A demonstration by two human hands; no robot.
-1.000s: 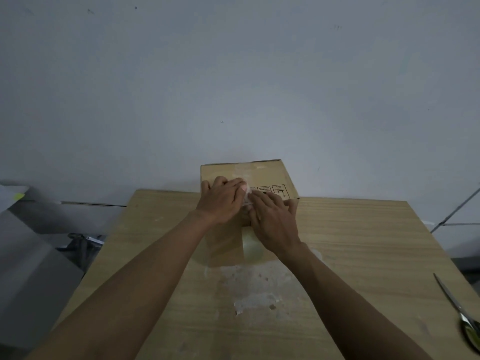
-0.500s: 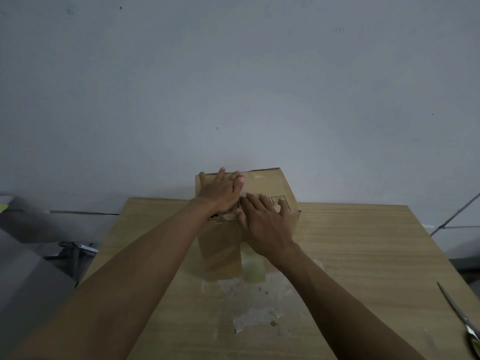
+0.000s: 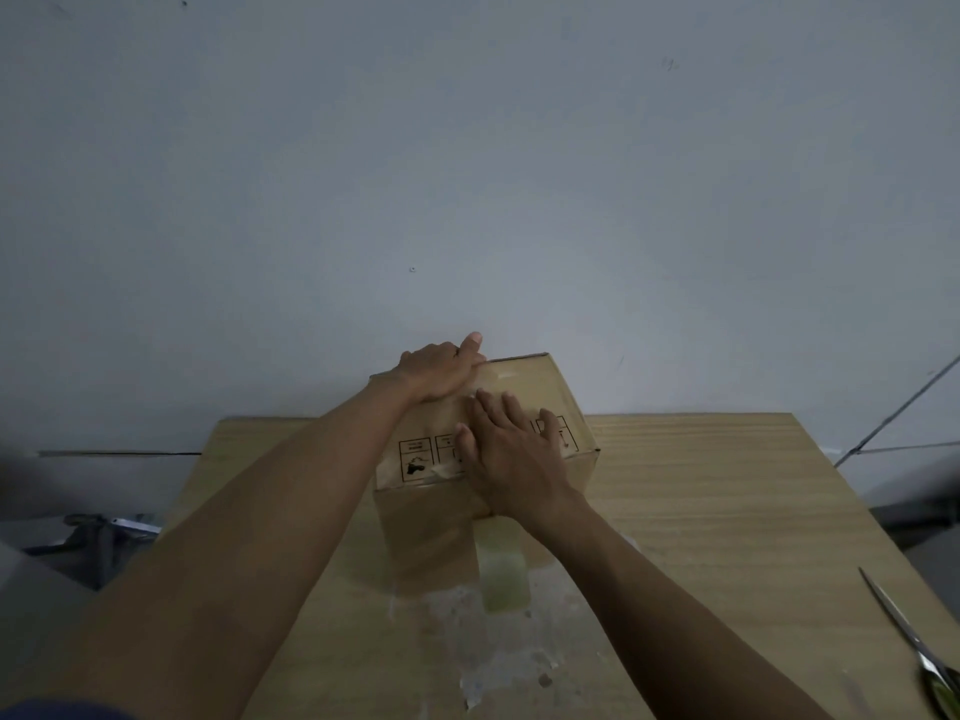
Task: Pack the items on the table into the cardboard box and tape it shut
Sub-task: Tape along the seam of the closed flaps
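Note:
A closed cardboard box (image 3: 426,532) stands on the wooden table (image 3: 727,511), close to the wall. A clear strip of tape (image 3: 503,574) runs across its top and down the front face. My left hand (image 3: 439,374) lies at the far edge of the box top. Its thumb sticks up and its fingers reach over the edge, out of sight. My right hand (image 3: 514,454) rests flat on the top with straight fingers, pressing on the taped seam near the printed symbols. No loose items show on the table.
A pair of scissors (image 3: 911,641) lies near the table's right front edge. A whitish patch of residue (image 3: 498,662) marks the tabletop in front of the box. A bare wall stands right behind the box, and the floor and dark shapes lie to the left.
My left hand has slid along the box top from the near middle to the far edge. My right hand has stayed flat on the top, shifting slightly forward.

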